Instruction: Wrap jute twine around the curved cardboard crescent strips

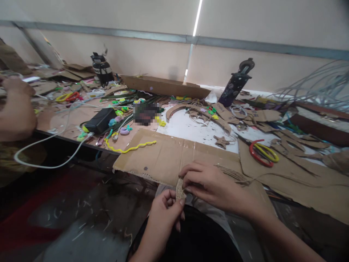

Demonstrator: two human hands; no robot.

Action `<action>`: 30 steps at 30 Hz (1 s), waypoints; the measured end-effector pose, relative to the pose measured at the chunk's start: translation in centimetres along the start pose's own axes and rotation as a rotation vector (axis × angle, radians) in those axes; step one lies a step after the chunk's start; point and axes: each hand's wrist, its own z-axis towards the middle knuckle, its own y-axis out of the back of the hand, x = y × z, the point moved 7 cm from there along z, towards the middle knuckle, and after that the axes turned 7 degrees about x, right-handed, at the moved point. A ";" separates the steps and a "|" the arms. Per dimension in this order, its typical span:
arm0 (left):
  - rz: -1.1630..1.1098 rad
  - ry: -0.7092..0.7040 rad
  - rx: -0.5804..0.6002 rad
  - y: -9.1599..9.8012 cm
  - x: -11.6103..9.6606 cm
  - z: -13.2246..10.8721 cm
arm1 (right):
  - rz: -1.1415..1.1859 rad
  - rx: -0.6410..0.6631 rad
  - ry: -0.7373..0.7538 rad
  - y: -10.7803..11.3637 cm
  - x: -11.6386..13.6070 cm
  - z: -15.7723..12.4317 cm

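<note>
Between my two hands, above my lap at the table's front edge, is a short curved strip wrapped in tan jute twine [179,190]. My left hand [165,214] pinches its lower end between thumb and fingers. The upper end is in the bent fingers of my right hand [203,183]. Loose strands of twine [234,176] lie beyond my right wrist and trail off to the right. Under and behind my hands lies a flat cardboard sheet [174,151]. Part of the strip is covered by my fingers.
Red-and-yellow-handled scissors [263,153] lie to the right, near a cardboard star [222,142] and a cardboard arc [200,109]. A yellow pipe cleaner [131,148], a black box [100,120] with a white cable and two dark bottles stand farther off. Another person's arm [17,109] is at left.
</note>
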 end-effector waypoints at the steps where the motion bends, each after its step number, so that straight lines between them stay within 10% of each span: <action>1: 0.007 -0.003 -0.003 0.0 0.0 0.0 | -0.001 -0.003 0.000 0.0 0.0 0.0; 30: -0.047 -0.009 -0.020 -0.1 0.1 -0.2 | -0.249 -0.148 0.061 -1.0 1.4 -4.0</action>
